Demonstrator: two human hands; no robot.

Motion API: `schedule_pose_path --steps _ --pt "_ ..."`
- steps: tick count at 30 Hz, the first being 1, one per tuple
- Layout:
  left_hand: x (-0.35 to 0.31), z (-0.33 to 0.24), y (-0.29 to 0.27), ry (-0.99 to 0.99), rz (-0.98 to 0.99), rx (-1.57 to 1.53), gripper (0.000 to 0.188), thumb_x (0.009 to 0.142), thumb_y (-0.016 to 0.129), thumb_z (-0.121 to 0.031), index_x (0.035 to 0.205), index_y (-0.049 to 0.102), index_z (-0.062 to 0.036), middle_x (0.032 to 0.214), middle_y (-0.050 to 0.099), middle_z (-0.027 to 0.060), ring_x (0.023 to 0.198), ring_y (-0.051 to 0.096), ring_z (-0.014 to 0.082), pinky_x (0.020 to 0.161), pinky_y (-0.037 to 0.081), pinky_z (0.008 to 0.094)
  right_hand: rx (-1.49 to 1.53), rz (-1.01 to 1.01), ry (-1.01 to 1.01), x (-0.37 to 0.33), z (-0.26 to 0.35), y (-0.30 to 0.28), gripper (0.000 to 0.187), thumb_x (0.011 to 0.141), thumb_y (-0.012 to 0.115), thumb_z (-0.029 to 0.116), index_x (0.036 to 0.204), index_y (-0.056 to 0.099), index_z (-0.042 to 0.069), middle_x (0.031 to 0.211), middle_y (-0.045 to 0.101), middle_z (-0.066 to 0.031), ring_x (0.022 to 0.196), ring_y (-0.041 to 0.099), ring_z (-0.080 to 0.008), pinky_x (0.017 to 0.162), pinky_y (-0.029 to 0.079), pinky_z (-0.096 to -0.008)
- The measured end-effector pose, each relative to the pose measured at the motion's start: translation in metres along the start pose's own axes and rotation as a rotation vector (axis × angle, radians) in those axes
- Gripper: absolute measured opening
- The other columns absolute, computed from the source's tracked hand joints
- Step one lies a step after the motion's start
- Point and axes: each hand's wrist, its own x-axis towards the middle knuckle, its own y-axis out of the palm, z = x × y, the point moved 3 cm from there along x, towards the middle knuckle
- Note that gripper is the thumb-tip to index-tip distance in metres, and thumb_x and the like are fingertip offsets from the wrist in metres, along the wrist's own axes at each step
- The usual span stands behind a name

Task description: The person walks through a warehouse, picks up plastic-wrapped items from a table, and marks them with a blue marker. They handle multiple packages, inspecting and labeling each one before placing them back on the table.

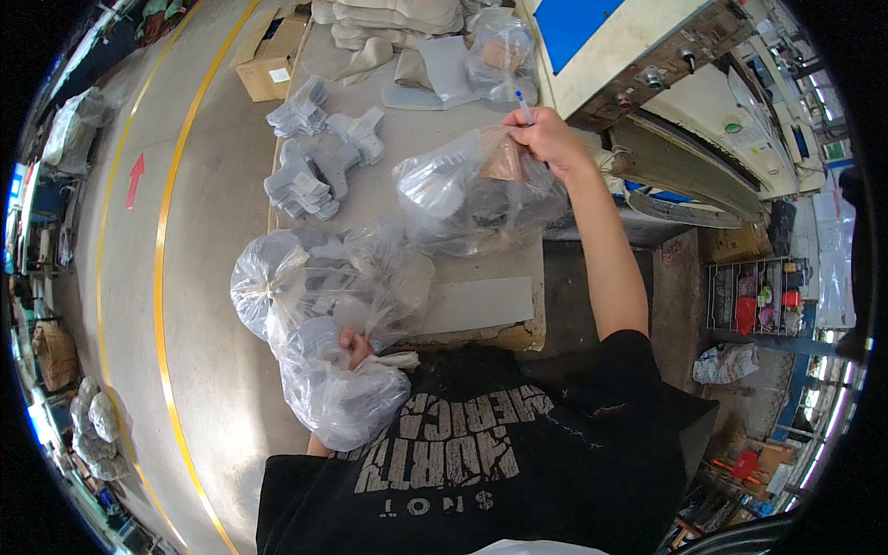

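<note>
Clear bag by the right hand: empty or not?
The bag is not empty: dark contents show through its clear plastic. Whether it is packed full, I cannot tell.

Clear plastic bag [435, 190], crinkled, bulging, brown piece [502, 162] visible through film, top bunched at upper right. Pen [525, 109], blue-ended, slants beside bunched top. Second clear bag [342, 402], rounded, filled, lies lower left, nearer body; exact contents of both bags unclear through film.
</note>
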Motion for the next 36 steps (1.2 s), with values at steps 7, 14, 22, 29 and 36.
schedule_pose_path --steps 7,14,22,29,36 --pt "0.001 0.003 0.001 -0.019 0.036 -0.009 0.060 0.092 0.074 -0.031 0.143 0.047 -0.0148 0.098 0.061 0.0103 0.082 0.063 0.0298 0.076 0.055 0.0442 0.028 -0.040 0.122 -0.015 -0.012 0.000 0.022 0.093 0.067 0.011 0.111 0.070 -0.001 0.077 0.062 0.0038 0.051 0.039 -0.0027 0.045 0.024 -0.0230" --pt "-0.003 0.002 0.002 -0.036 0.078 -0.007 0.061 0.092 0.075 -0.030 0.144 0.047 -0.0151 0.100 0.061 0.0104 0.084 0.064 0.0304 0.077 0.056 0.0449 -0.026 0.030 0.069 -0.021 -0.017 -0.005 0.029 0.091 0.073 0.015 0.114 0.071 -0.001 0.075 0.062 0.0049 0.049 0.037 -0.0022 0.045 0.024 -0.0229" --pt "0.000 0.000 0.001 -0.071 0.148 -0.013 0.063 0.092 0.076 -0.029 0.145 0.046 -0.0153 0.101 0.062 0.0105 0.085 0.066 0.0311 0.078 0.057 0.0458 -0.179 0.163 0.080 -0.017 -0.015 -0.007 0.028 0.089 0.075 0.022 0.110 0.075 0.004 0.090 0.067 -0.0012 0.072 0.050 -0.0101 0.057 0.037 -0.0284" --pt "0.002 -0.001 0.000 -0.119 0.247 -0.028 0.065 0.091 0.077 -0.028 0.146 0.045 -0.0155 0.103 0.062 0.0106 0.086 0.067 0.0317 0.079 0.058 0.0465 -0.270 0.230 0.007 -0.009 -0.016 -0.004 0.026 0.087 0.077 0.022 0.104 0.075 0.003 0.089 0.066 -0.0016 0.069 0.048 -0.0100 0.055 0.037 -0.0297" --pt "0.005 -0.003 -0.001 -0.156 0.301 -0.049 0.070 0.090 0.079 -0.027 0.148 0.043 -0.0161 0.108 0.062 0.0105 0.090 0.069 0.0330 0.081 0.060 0.0484 -0.327 0.289 -0.028 -0.003 -0.022 0.000 0.022 0.090 0.076 0.023 0.102 0.075 0.004 0.078 0.061 0.0054 0.059 0.043 -0.0047 0.049 0.030 -0.0251"
